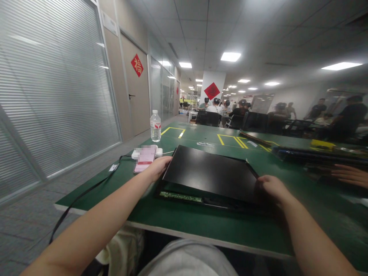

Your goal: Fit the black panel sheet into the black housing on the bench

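A black flat display panel (211,172) is held at its two sides over the green table (97,191). My left hand (161,168) is closed on its left edge, with the fingertips partly hidden behind it. At the right edge my right hand (271,187) is closed as well, thumb on top and the other fingers out of sight. The panel's near edge is raised above a thin dark frame (221,205). Along the near left of that frame shows a green circuit board strip (180,197). Whether the far edge of the panel touches the frame, I cannot tell.
A water bottle (155,126) and a phone (145,158) are at the left, near a black cable (86,193). Yellow tape (230,137) marks the far tabletop. Dark stacked parts (301,154) and another person's hand (351,175) are at the right.
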A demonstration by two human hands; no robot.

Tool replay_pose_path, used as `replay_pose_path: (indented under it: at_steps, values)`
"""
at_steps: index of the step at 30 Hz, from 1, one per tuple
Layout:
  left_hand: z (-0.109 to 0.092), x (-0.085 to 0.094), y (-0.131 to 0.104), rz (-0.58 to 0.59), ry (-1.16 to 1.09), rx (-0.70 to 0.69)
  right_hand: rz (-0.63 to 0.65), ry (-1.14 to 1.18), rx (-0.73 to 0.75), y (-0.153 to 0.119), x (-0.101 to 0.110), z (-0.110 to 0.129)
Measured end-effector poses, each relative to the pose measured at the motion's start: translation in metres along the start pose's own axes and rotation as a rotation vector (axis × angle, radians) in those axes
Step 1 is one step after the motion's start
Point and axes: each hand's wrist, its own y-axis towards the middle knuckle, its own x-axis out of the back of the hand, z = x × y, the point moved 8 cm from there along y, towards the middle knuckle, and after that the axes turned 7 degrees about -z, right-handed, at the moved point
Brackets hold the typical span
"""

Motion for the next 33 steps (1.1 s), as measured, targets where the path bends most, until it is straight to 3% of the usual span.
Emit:
replay_pose_path:
  at_steps: [14, 27, 33]
  values:
    - [-0.006, -0.009, -0.01, 0.18, 0.022, -0.056, 0.0, -0.032, 0.03, 0.005, 0.0, -0.001]
    - [-0.004, -0.008, -0.011, 0.137, 0.028, -0.029, -0.038, 0.071, -0.034, 0.009, 0.0, -0.01]
    - [-0.003, -0.007, -0.007, 0.162, 0.025, -0.051, -0.051, 0.083, -0.012, 0.006, 0.003, -0.004]
